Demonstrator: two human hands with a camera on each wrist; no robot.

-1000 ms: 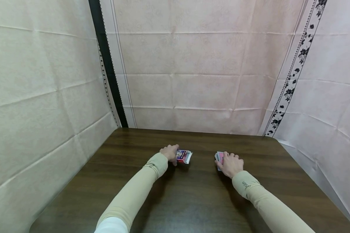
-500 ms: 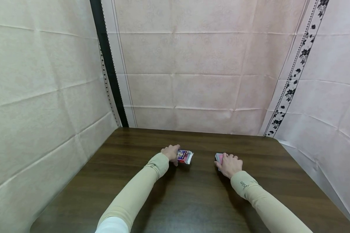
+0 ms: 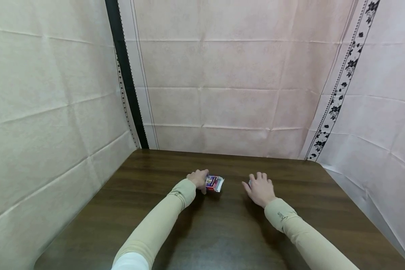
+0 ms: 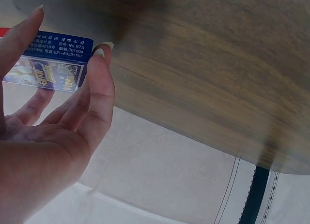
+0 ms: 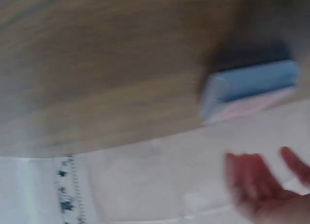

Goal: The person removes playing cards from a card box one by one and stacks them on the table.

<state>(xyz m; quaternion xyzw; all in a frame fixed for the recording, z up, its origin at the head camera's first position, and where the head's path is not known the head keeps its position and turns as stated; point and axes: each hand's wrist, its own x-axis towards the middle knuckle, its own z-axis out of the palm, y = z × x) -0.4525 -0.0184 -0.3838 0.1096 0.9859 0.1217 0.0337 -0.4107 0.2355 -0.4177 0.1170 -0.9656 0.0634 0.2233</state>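
My left hand grips a playing card box between thumb and fingers. The box is blue and red, its white open end facing right. In the left wrist view the blue side of the box carries white print, and the hand wraps its end. A deck of playing cards, pink-faced with blue-grey edges, rests on the table in the blurred right wrist view. Apart from it, my right hand has its fingers loosely bent. In the head view that hand spreads over the deck and hides most of it.
A dark brown wooden table lies under both hands. Pale creased cloth hangs behind its far edge and along both sides. A black strip runs down the cloth at left, a floral border at right.
My right hand has let go of the card deck and lifted slightly, its fingers spreading. The left hand keeps the card box in nearly the same place.
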